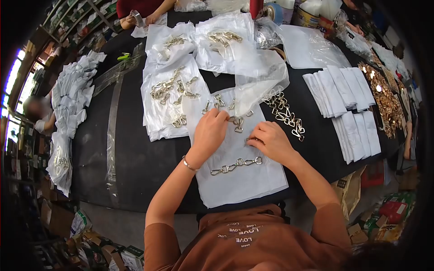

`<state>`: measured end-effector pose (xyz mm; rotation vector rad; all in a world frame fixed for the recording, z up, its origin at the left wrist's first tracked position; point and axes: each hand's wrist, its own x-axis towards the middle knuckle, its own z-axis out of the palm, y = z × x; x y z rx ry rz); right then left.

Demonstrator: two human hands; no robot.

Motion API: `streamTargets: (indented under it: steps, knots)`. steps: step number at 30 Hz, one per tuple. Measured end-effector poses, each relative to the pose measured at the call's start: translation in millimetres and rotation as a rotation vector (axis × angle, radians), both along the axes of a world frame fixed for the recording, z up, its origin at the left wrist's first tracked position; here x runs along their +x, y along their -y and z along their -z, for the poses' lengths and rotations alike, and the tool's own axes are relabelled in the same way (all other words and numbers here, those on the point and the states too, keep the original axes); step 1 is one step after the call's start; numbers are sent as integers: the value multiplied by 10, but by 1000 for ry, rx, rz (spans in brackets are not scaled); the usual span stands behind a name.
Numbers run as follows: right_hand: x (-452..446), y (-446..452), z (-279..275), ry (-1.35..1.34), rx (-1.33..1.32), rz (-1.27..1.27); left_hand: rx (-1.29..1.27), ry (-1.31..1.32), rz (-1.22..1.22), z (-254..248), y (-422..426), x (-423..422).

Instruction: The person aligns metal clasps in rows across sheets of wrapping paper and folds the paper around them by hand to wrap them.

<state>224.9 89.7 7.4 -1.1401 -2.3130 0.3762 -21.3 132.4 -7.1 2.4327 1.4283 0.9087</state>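
Note:
My left hand (212, 130) is closed over the upper part of a white paper sheet (239, 187), its fingertips on a metal snap hook (238, 122). My right hand (271, 141) is pinched just to the right; a small bit of metal shows at its fingertips, too hidden to name. Below the hands, a row of snap hooks (236, 165) lies end to end across the sheet. More loose snap hooks (219, 101) rest above my left hand. A clear plastic bag (264, 77) lies beyond the hands, with a pile of snap hooks (285, 113) to its right.
White sheets (151, 110) bearing several snap hooks lie at left and beyond. Folded white packets (357, 131) are stacked at right, near gold-coloured pieces (384, 101). Filled white bags (70, 97) line the left edge of the black table (92, 156). Other people's hands (151, 19) show across it.

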Motion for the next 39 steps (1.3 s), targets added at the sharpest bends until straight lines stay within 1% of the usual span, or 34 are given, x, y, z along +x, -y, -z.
streamTargets:
  steps: [2,7,11,16,21,22,24,26,32,36,39]
  knots:
    - [-4,38,21,-29,-5,-12,-28,-15,14,29,72,-82]
    - [-93,42,42,-63,-46,-53,-84,59,6,-66,308,-272]
    - [-181,-42,1,13,-71,-9,-175,-7,-4,-182,373,-163]
    - [-199,-71,56,1,-66,-27,-71,-8,72,-53,479,-342]
    - [-421,-111,50,-92,-42,-48,-192,45,126,-180,677,-427]
    - [-443,-145,31,-94,-43,-50,-173,49,126,-238,694,-374]
    - [-470,-239,-38,53,-143,97,-153,60,119,-258,715,-172]
    - [-475,-306,-112,205,-233,248,-73,-11,91,-242,699,-8]
    - [-163,-208,-112,98,-283,252,-162,84,115,-52,698,-153]
    - [-110,-57,-181,92,-298,79,-212,144,141,-89,774,-195]
    - [-103,-57,-221,120,-270,63,-228,136,113,-84,781,-182]
